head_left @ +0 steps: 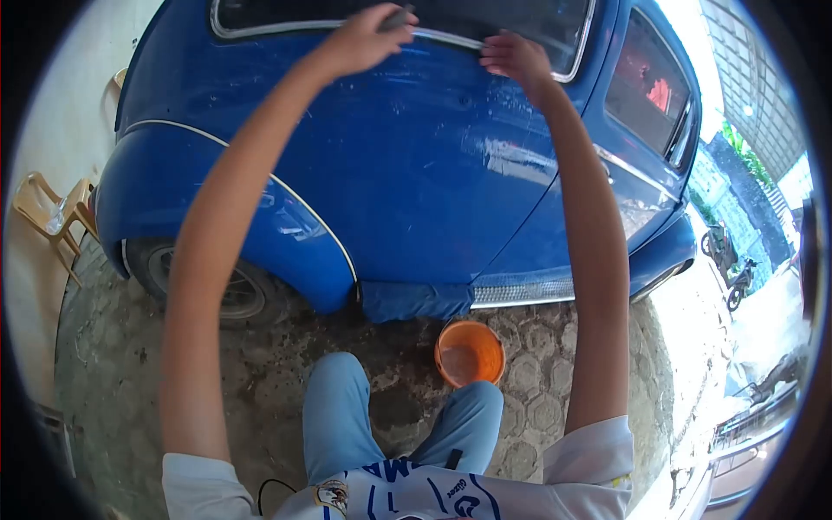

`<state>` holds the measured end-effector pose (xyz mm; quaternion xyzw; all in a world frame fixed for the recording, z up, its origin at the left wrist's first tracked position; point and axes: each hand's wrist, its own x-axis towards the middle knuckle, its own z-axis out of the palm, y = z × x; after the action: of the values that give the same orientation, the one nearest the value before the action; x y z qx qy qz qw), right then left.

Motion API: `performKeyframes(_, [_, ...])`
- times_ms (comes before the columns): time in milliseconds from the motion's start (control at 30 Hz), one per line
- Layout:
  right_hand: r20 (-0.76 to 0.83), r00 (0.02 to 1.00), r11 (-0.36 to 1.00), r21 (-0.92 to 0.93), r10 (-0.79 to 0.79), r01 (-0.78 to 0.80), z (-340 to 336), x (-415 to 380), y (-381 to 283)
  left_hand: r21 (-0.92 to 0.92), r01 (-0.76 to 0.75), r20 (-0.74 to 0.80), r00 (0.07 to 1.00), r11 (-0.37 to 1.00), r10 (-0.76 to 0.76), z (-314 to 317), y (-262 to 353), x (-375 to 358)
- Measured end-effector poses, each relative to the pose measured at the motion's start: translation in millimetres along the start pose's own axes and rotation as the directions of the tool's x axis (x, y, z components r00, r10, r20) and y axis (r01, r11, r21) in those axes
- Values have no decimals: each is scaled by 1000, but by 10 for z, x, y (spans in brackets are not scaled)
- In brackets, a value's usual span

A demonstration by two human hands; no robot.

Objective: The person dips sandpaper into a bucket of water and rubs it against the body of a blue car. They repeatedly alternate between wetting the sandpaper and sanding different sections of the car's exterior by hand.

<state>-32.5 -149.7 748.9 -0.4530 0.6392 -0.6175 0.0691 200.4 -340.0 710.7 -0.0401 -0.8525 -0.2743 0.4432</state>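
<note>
Both my arms reach up to the side window of a blue car [407,173]. In my left hand [368,42] is a small dark grey block [397,19], held just above the window's chrome trim [446,39]; its exact kind is hard to make out. My right hand [517,59] is at the lower right of the window, fingers extended toward the trim and touching or very near it. Nothing shows in that hand. Whitish streaks and scuffs mark the blue body panel below the hands.
An orange bucket [469,354] stands on the paving by my knees. A blue cloth [416,300] hangs over the running board [524,289]. The rear wheel [234,286] is at left, and a tan plastic chair [54,212] stands by the wall. Motorcycles [728,260] are at far right.
</note>
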Motion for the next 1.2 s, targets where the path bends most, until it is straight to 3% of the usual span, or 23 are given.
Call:
performKeyframes(33, [19,999,999,13,-45,45,230,45,-57,34,80,1,997,996,-80,-262,-164,50])
performKeyframes(133, [37,965,965,27,-261,260,1157,32,-9,59,94,-69,994,994,-90,-768,-318,-176])
performKeyframes(200, [45,880,878,100,-473,468,1770,20,149,54,117,-118,987,992,-110,-884,-525,-373])
performKeyframes(233, [22,835,835,-20,-549,550,1969,-31,140,44,147,-190,972,988,-136,-893,-655,-461])
performKeyframes(267, [12,786,777,-141,-618,614,2051,-85,147,29,181,-259,951,983,-168,-850,-752,-556])
performKeyframes(300, [9,787,778,-146,-617,611,2003,-101,173,25,178,-255,953,984,-166,-790,-788,-629])
performKeyframes(367, [172,647,641,-93,-743,762,1866,-99,214,-31,178,-332,927,984,-178,-639,-819,-678])
performKeyframes(400, [168,650,643,-102,-741,759,1732,-80,248,-36,173,-325,929,984,-176,-508,-875,-640])
performKeyframes(467, [272,587,574,-136,-762,808,1323,-39,323,317,14,-516,842,948,160,-264,-963,-568])
performKeyframes(500, [226,602,584,-148,-766,798,1123,-79,351,342,145,-522,851,928,59,-136,-803,-574])
performKeyframes(533, [197,618,583,-210,-761,785,882,-117,393,339,145,-522,851,930,58,9,-735,-540])
performKeyframes(600, [157,629,580,-270,-761,769,464,-246,473,574,109,-590,742,812,318,264,-697,-472])
performKeyframes(667, [114,688,556,-503,-717,662,169,-465,557,639,106,-536,771,762,342,434,-704,-463])
performKeyframes(700, [98,681,550,-512,-725,660,104,-513,647,669,121,-528,772,733,354,503,-715,-436])
performKeyframes(800, [89,611,441,-612,-787,657,-101,-626,864,688,149,-550,745,710,377,614,-683,-384])
performKeyframes(867, [275,604,246,-730,-748,638,-19,-678,905,692,102,-546,722,714,426,598,-650,-376])
performKeyframes(900, [255,621,249,-755,-741,607,-33,-651,950,692,49,-538,700,720,470,598,-656,-373])
performKeyframes(967, [-162,580,406,-856,-799,321,-28,-622,1054,656,17,-536,715,755,449,625,-638,-407])
performKeyframes(1067, [-260,582,492,-823,-771,284,17,-681,1081,661,-36,-507,715,749,481,587,-696,-469])
performKeyframes(1133, [-261,628,477,-855,-733,202,28,-886,1201,664,-99,-471,715,741,517,623,-690,-488])
performKeyframes(1200, [-227,743,492,-857,-630,155,57,-1226,1542,659,-256,-315,760,707,569,682,-606,-529])
